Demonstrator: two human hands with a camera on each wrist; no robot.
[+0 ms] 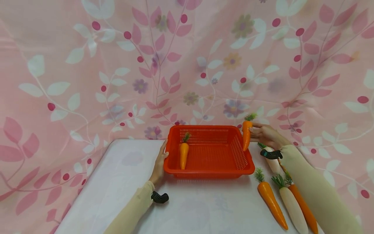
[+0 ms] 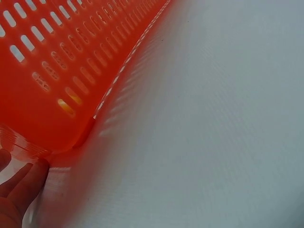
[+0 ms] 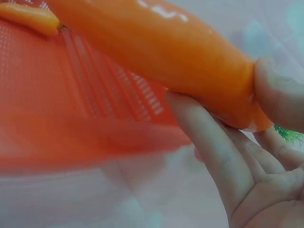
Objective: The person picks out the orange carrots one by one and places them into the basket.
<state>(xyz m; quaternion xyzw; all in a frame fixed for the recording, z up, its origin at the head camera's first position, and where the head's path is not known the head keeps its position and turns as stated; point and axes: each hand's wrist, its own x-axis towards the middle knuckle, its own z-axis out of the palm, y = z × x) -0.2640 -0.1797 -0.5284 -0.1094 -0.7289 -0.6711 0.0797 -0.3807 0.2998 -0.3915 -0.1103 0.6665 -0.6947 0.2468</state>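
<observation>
A carrot (image 1: 246, 135) with a green leafy top hangs, tip down, over the right rim of the red plastic basket (image 1: 204, 172). My right hand (image 1: 264, 134) pinches it near its top, between thumb and fingers; in the right wrist view the orange body (image 3: 161, 42) crosses above the basket. At the basket's left side, my left hand (image 1: 159, 165) holds the rim, with its fingers (image 2: 29, 185) against the outer wall in the left wrist view. Another carrot (image 1: 184, 156) lies inside the basket, near its left wall.
On the white table (image 1: 187, 208), right of the basket, lie a carrot (image 1: 271, 203), a white radish (image 1: 293, 208) and another carrot (image 1: 304, 208). A second white radish (image 1: 273, 164) lies partly under my right forearm. A pink floral curtain (image 1: 187, 65) hangs behind the table.
</observation>
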